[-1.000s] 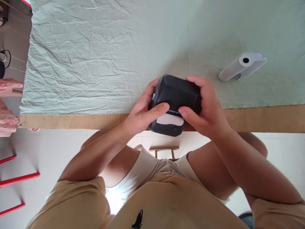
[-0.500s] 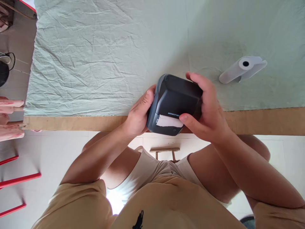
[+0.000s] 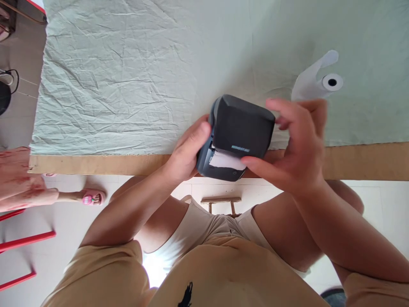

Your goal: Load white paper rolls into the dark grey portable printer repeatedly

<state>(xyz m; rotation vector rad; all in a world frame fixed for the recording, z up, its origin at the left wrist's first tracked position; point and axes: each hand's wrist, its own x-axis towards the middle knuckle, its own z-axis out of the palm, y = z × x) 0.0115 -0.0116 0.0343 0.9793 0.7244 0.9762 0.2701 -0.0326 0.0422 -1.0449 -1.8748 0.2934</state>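
A dark grey label printer [image 3: 238, 134] is held over the table's near edge, its lid slightly raised and a white paper strip [image 3: 226, 160] showing at its slot. My left hand [image 3: 188, 151] grips the printer's left side. My right hand [image 3: 295, 147] is at the printer's right side with its fingers spread; its thumb touches the front near the paper, and the other fingers are off the body. A white paper roll [image 3: 315, 83] lies on the cloth just beyond my right hand, its loose end curling up.
A wrinkled pale green cloth [image 3: 128, 76] covers the table, with a bare brown strip [image 3: 96, 164] along the near edge. Another person's foot in a pink sandal [image 3: 91, 197] stands at the left, near red metal bars [image 3: 27, 238]. A small stool [image 3: 220, 204] is between my knees.
My right hand has loosened from the printer's right side and spread its fingers. The printer's lid has lifted a little. The paper roll's loose end has curled up. A sandalled foot has come in at the left.
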